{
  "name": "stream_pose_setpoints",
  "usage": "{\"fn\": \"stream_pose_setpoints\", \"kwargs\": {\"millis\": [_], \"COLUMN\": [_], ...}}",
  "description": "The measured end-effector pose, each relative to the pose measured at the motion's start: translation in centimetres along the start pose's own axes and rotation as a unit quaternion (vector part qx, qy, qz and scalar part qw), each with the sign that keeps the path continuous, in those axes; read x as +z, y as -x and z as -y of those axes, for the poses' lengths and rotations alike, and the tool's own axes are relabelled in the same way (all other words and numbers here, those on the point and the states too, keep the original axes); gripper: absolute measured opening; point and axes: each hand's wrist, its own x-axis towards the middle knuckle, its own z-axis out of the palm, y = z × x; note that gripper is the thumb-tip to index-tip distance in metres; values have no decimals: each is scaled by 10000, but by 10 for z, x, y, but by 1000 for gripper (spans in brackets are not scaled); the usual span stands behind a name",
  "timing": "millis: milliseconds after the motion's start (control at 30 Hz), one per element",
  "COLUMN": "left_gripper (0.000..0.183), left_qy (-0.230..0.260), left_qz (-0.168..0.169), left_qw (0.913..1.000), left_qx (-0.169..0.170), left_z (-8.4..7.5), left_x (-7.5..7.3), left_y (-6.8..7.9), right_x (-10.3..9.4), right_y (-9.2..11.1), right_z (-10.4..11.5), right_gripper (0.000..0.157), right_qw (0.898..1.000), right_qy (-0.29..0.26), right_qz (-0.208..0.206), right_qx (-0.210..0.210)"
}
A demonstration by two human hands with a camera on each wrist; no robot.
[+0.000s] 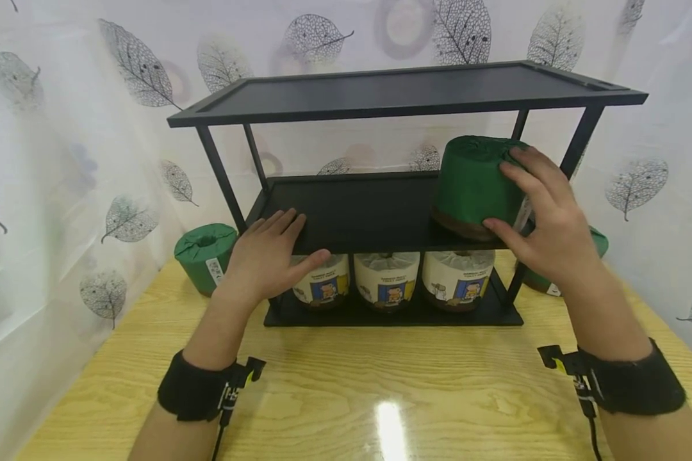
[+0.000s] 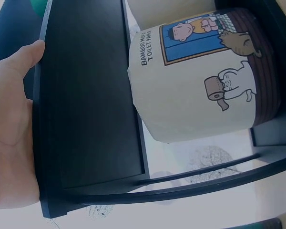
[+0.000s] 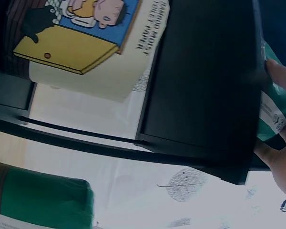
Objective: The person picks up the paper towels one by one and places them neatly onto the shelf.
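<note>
A green-wrapped toilet roll (image 1: 473,186) with a brown base band stands at the right end of the black rack's middle shelf (image 1: 357,211). My right hand (image 1: 553,221) grips it from the right, thumb low on its front and fingers over its upper side. In the right wrist view only a strip of the green wrap shows behind the shelf edge. My left hand (image 1: 262,259) rests with fingers extended on the left front of that shelf, its thumb spread along the edge; it holds nothing.
On the bottom shelf stand three cream toilet rolls (image 1: 389,285) with cartoon prints. One green roll (image 1: 198,259) sits on the wooden table (image 1: 323,384) left of the rack, another (image 3: 47,195) to its right. The top shelf (image 1: 380,93) overhangs the middle one.
</note>
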Motion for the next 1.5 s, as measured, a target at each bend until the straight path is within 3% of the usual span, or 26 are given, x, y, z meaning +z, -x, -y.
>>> {"fn": "stream_pose_setpoints", "kwargs": {"millis": [200,333,367,567,667,867,1100,1367,1500], "left_gripper": [91,91,91,92,91,90,90,89,89], "left_qy": [1,-19,-16,-16,-50,-21,-37,-29,-21], "left_qz": [70,114,107,71,38,18,87,30,-5], "left_qw": [10000,9999,9999,10000,10000,10000,9999,10000,10000], "left_qx": [56,-60,-79,-29,-8,10,-32,-26,-1], "left_z": [-4,-4,-3,-3,-3,-5,-4,-5,-4], "left_x": [-4,-6,-6,-6,-7,-9,-8,-8,-6], "left_y": [-5,-1,0,5,6,3,3,4,4], "right_x": [2,0,-1,0,4,6,10,20,26], "right_y": [-10,-25,-27,-22,-20,-18,-16,-21,-21], "right_z": [-5,-4,-5,-16,-20,-23,-25,-17,-15], "right_gripper": [62,78,73,57,54,48,46,40,48], "right_qw": [9994,9970,9961,9827,9813,9874,9909,9957,9972], "right_qy": [239,381,330,-909,-1211,-1178,-931,-571,-255], "right_qz": [35,245,280,647,612,177,261,-244,-549], "right_qx": [236,624,765,1481,1368,1042,935,684,427]}}
